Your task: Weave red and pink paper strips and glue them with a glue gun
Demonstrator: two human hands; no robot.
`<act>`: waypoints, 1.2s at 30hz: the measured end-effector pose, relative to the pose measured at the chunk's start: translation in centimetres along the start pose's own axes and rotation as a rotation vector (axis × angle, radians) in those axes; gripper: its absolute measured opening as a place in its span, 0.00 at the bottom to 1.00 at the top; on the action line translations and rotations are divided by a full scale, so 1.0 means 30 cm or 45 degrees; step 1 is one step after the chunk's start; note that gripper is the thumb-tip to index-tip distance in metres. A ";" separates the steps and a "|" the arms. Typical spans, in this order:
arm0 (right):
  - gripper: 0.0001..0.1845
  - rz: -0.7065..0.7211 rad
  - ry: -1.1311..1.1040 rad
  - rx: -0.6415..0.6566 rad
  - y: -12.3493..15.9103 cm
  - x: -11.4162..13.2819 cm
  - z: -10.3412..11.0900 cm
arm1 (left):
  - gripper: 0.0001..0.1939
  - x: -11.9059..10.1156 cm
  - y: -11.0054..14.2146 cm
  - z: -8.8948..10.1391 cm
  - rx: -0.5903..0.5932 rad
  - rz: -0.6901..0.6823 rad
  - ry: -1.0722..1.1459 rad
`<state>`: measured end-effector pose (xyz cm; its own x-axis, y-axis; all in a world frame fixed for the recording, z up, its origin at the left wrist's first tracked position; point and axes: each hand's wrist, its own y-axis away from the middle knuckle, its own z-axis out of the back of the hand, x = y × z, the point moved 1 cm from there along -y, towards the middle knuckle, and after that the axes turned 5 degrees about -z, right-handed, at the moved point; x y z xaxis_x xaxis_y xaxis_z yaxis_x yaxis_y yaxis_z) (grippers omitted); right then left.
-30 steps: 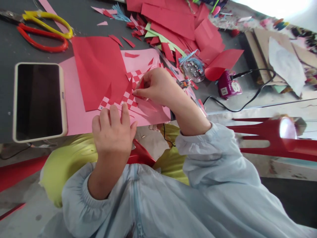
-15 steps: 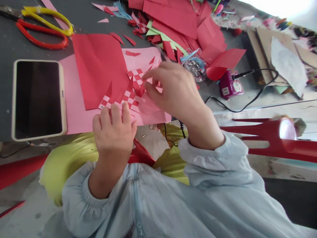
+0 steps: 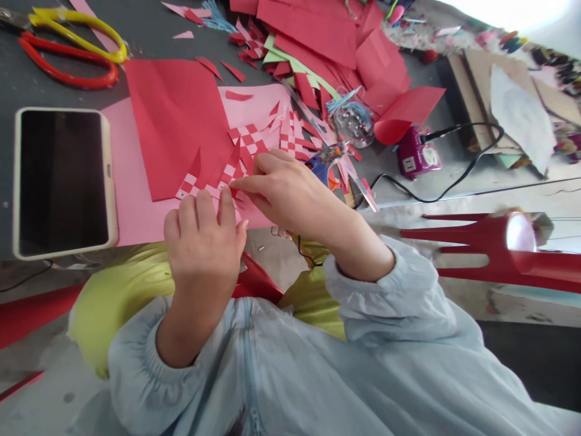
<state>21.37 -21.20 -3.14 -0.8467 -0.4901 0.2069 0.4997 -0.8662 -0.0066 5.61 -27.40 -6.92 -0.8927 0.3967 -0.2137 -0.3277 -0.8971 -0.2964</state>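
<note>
My left hand (image 3: 202, 227) lies palm down with its fingers stretched out over the near edge of small red-and-pink checkered woven paper pieces (image 3: 188, 181). Small eye-like dots show on this paper, one beside the left index fingertip. My right hand (image 3: 285, 191) is bent over the same spot, index finger reaching to that fingertip and the other fingers curled. Whatever sits under its fingertips is too small or hidden to name. Beneath lie a red paper sheet (image 3: 181, 121) and a pink sheet (image 3: 136, 212). More checkered weaving (image 3: 290, 136) rests just beyond my right hand.
A phone (image 3: 63, 181) lies at the left, below scissors (image 3: 72, 48) with red and yellow handles. Red paper sheets (image 3: 313, 30) are piled at the back. A clear container of small bits (image 3: 356, 124), a purple box with a cable (image 3: 417, 154) and cardboard (image 3: 476, 85) stand right.
My right hand has come down and left, from over the far woven pieces to beside the left index fingertip. Weaving and a blue-orange item behind it are now uncovered. My left hand stays in place.
</note>
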 end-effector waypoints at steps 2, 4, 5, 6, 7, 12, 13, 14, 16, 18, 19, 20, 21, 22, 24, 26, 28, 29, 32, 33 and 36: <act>0.21 -0.003 0.003 0.006 0.000 0.003 0.000 | 0.23 0.002 0.002 0.000 -0.024 0.005 0.042; 0.21 -0.010 0.010 0.012 0.001 0.003 -0.001 | 0.21 0.003 0.002 0.001 -0.040 -0.006 0.038; 0.21 -0.012 0.013 0.016 0.001 0.001 -0.002 | 0.21 0.003 0.002 0.001 -0.045 -0.013 0.019; 0.21 -0.011 0.015 0.020 0.002 -0.001 -0.004 | 0.20 0.002 0.001 0.001 -0.047 -0.019 -0.002; 0.21 -0.006 0.015 0.020 0.002 -0.003 -0.005 | 0.20 0.002 0.000 0.002 -0.048 -0.024 -0.019; 0.22 0.010 0.040 -0.024 0.007 -0.013 -0.012 | 0.22 0.001 -0.003 0.007 0.000 -0.044 -0.012; 0.22 0.010 0.058 -0.021 0.007 -0.012 -0.013 | 0.22 0.001 -0.003 0.009 0.007 -0.047 -0.017; 0.22 0.013 0.078 -0.013 0.008 -0.009 -0.013 | 0.22 0.001 -0.002 0.011 0.010 -0.050 -0.029; 0.22 0.025 0.121 0.009 0.008 -0.001 -0.012 | 0.22 0.001 0.000 0.013 0.002 -0.060 -0.060; 0.22 0.032 0.163 0.033 0.007 0.008 -0.009 | 0.21 -0.001 0.003 0.012 -0.023 -0.054 -0.092; 0.21 0.033 0.182 0.049 0.007 0.012 -0.008 | 0.20 -0.001 0.004 0.011 -0.039 -0.047 -0.103; 0.21 0.030 0.198 0.064 0.007 0.015 -0.006 | 0.20 -0.002 0.005 0.009 -0.050 -0.043 -0.109; 0.21 0.026 0.212 0.076 0.007 0.018 -0.005 | 0.20 -0.003 0.007 0.007 -0.060 -0.038 -0.112; 0.21 0.021 0.223 0.088 0.006 0.021 -0.004 | 0.20 -0.003 0.008 0.006 -0.065 -0.031 -0.111; 0.20 0.010 0.238 0.107 0.006 0.026 -0.003 | 0.20 -0.002 0.009 0.005 -0.068 -0.031 -0.094; 0.20 -0.003 0.245 0.121 0.004 0.031 -0.001 | 0.21 0.001 0.009 0.005 -0.055 -0.027 -0.056; 0.20 -0.013 0.244 0.128 0.003 0.036 0.002 | 0.22 0.006 0.010 0.004 -0.036 -0.021 0.005; 0.20 -0.015 0.245 0.132 0.002 0.038 0.003 | 0.22 0.009 0.010 0.002 -0.035 -0.017 0.036; 0.21 -0.018 0.274 0.159 0.000 0.041 0.004 | 0.22 0.015 0.012 -0.006 -0.068 0.013 0.097; 0.21 -0.017 0.289 0.167 -0.001 0.041 0.004 | 0.22 0.016 0.013 -0.009 -0.085 0.021 0.104; 0.22 -0.021 0.301 0.171 -0.001 0.040 0.003 | 0.23 0.018 0.012 -0.013 -0.102 0.045 0.110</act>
<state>20.36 -21.75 -2.81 -0.8663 -0.4988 -0.0282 0.4918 -0.8613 0.1277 5.13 -27.43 -7.49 -0.8722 0.3836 -0.3037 -0.2677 -0.8937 -0.3599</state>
